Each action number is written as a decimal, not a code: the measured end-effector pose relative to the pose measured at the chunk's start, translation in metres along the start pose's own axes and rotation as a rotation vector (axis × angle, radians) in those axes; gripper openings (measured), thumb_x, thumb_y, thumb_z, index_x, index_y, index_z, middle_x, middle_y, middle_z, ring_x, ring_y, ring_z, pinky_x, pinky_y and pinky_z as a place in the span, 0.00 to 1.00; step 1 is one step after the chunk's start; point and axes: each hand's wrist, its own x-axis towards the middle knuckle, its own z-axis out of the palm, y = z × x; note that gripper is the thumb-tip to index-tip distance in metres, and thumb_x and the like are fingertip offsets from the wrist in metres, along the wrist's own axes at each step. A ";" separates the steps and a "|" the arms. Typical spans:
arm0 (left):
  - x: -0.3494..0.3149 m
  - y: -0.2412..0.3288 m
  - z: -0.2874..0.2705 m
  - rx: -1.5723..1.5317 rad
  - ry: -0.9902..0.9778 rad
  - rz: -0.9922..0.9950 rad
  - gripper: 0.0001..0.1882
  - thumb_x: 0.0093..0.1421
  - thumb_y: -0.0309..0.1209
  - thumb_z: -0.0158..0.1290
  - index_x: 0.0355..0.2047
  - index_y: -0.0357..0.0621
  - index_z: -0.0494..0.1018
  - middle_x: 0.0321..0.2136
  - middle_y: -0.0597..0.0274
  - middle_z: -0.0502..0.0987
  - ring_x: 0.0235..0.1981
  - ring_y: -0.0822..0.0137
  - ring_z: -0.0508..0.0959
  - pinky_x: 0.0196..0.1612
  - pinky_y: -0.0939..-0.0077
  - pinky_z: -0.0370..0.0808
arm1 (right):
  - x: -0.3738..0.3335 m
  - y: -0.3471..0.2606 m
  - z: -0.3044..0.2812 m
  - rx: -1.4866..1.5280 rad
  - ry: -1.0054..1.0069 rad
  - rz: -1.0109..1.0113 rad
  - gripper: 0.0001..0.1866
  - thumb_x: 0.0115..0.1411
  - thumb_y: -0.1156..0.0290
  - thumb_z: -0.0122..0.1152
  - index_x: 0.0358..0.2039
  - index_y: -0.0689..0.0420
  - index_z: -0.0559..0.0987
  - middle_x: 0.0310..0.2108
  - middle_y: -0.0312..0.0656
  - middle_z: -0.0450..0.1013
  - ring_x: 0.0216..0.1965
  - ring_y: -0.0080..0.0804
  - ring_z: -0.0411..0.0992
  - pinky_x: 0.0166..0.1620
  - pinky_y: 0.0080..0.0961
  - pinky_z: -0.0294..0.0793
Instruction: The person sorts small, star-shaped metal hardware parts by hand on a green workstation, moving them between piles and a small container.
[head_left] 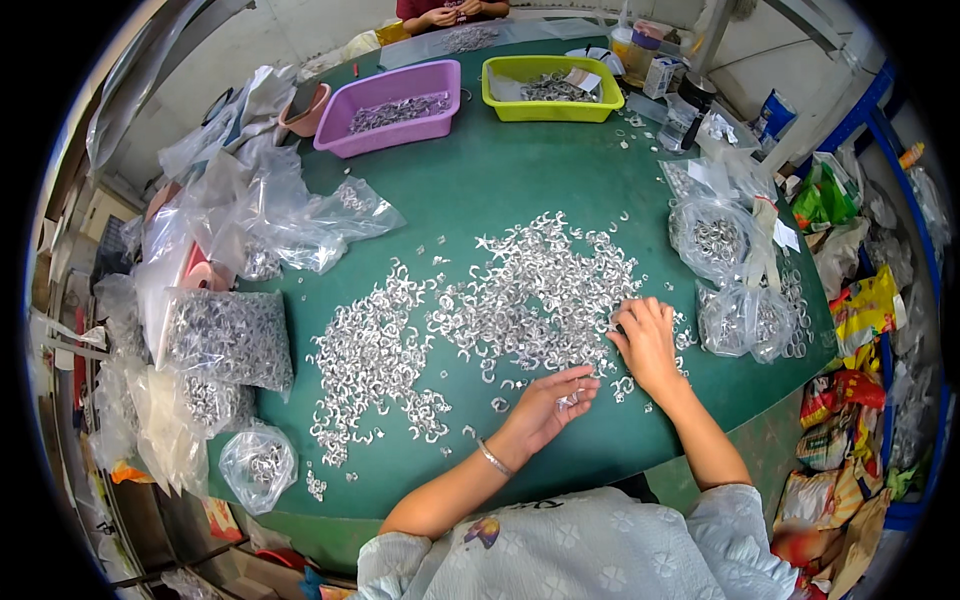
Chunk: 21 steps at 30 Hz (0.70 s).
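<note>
Small silver C-shaped metal pieces lie in a large heap (pixel 540 290) at the middle of the green table. My left hand (pixel 545 408) is turned palm up just in front of this heap. Its fingers curl over a few silver metal pieces (pixel 568 401). At the heap's right edge, my right hand (pixel 650 345) points down with bent fingers, thumb and fingertips close together among the pieces. What lies between those fingertips is too small to make out. A second pile (pixel 365 365) of like pieces spreads to the left of my left hand.
Purple (pixel 440 128) and yellow-green (pixel 550 110) basins of metal parts stand at the back. Filled clear bags sit at the left (pixel 228 340) and right (pixel 715 235). A small bag (pixel 258 468) stands near the front left. Across the table, another person's hands (pixel 450 14) work.
</note>
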 end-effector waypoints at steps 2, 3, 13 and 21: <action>-0.005 0.001 0.011 -0.046 0.042 0.017 0.19 0.65 0.27 0.48 0.55 0.33 0.66 0.41 0.56 0.76 0.44 0.67 0.77 0.50 0.76 0.75 | -0.006 0.004 0.006 0.052 0.016 0.002 0.10 0.46 0.74 0.69 0.31 0.59 0.78 0.32 0.40 0.72 0.38 0.37 0.67 0.45 0.36 0.61; -0.008 0.003 0.015 -0.085 0.053 0.022 0.19 0.65 0.27 0.48 0.55 0.33 0.66 0.41 0.56 0.76 0.44 0.67 0.77 0.50 0.75 0.75 | -0.007 -0.002 0.002 0.196 -0.038 0.084 0.09 0.47 0.75 0.68 0.30 0.59 0.79 0.31 0.40 0.73 0.38 0.37 0.68 0.46 0.36 0.61; 0.001 -0.009 -0.010 -0.094 -0.065 -0.049 0.19 0.65 0.29 0.48 0.54 0.33 0.68 0.37 0.60 0.77 0.32 0.74 0.74 0.34 0.84 0.72 | 0.022 0.013 0.016 0.158 -0.074 -0.044 0.19 0.56 0.68 0.61 0.49 0.53 0.75 0.56 0.39 0.66 0.57 0.45 0.61 0.58 0.42 0.58; -0.012 0.001 0.001 -0.009 0.030 -0.036 0.21 0.61 0.22 0.48 0.55 0.33 0.67 0.43 0.57 0.77 0.39 0.72 0.77 0.42 0.81 0.75 | -0.002 0.030 -0.013 -0.049 -0.029 -0.016 0.11 0.52 0.67 0.65 0.36 0.56 0.79 0.48 0.40 0.69 0.56 0.44 0.62 0.57 0.46 0.56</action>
